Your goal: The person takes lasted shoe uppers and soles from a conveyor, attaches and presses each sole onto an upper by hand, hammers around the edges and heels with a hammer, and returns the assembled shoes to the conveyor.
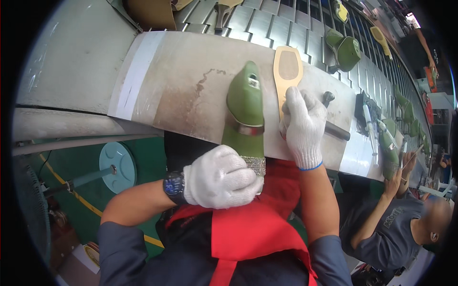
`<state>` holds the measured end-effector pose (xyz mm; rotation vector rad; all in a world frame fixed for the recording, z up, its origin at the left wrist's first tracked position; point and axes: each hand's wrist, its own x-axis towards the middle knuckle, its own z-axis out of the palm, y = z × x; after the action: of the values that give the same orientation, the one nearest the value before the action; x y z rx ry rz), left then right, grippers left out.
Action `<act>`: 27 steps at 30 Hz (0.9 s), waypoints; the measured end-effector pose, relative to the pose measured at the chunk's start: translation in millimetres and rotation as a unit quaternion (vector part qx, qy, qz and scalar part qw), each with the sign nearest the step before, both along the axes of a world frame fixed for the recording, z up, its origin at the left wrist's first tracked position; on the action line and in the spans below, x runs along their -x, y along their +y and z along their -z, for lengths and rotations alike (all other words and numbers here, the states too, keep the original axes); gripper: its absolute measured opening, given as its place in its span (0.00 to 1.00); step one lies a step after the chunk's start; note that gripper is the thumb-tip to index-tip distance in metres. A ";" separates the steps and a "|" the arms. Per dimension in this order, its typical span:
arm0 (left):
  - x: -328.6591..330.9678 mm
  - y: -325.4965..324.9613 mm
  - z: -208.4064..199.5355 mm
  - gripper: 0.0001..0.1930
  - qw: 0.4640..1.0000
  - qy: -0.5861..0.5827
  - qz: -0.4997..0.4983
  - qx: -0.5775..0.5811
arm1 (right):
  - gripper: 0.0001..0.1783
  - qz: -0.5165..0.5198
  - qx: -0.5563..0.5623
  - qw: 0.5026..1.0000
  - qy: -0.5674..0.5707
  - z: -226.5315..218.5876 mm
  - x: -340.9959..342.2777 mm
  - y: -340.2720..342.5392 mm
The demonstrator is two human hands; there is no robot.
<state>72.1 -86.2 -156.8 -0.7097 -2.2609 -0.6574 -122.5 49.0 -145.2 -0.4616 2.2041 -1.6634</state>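
Observation:
A green shoe last (245,97) lies with its toe pointing away from me, overhanging the near edge of the workbench. It has a shiny strap (250,128) across its middle and a glittering band (254,164) near the heel end. My left hand (222,178), in a white knit glove, is curled round that heel end, so part of it is hidden. In my gloved right hand (305,121) is the narrow end of a tan shoe sole (289,64), pinched beside the last. The sole's wide end, with a darker inset, points away from me.
A hammer (329,98) lies right of my right hand. Beyond the worn bench (191,90) runs a slatted metal conveyor (276,29) carrying another green last (346,51). At right, a co-worker (389,224) handles a last (389,148). A round blue stool (117,168) stands lower left.

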 end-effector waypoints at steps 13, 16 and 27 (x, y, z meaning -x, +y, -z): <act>2.8 -8.4 9.9 0.17 0.999 0.012 -0.038 0.023 | 0.08 -0.015 -0.019 0.982 0.186 -0.1 -85.2 79.4; 11.4 -5.2 15.5 0.17 0.999 0.021 -0.012 0.021 | 0.16 0.070 0.260 0.942 -0.198 2.0 -127.7 138.0; 7.6 -1.3 21.5 0.19 0.997 -0.018 -0.039 0.070 | 0.35 0.001 0.282 0.856 -0.433 37.5 -117.7 129.2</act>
<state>64.6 -87.5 -178.3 -0.6766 -2.3720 -0.4811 -4.9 178.2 -182.8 0.1675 1.0581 -1.9678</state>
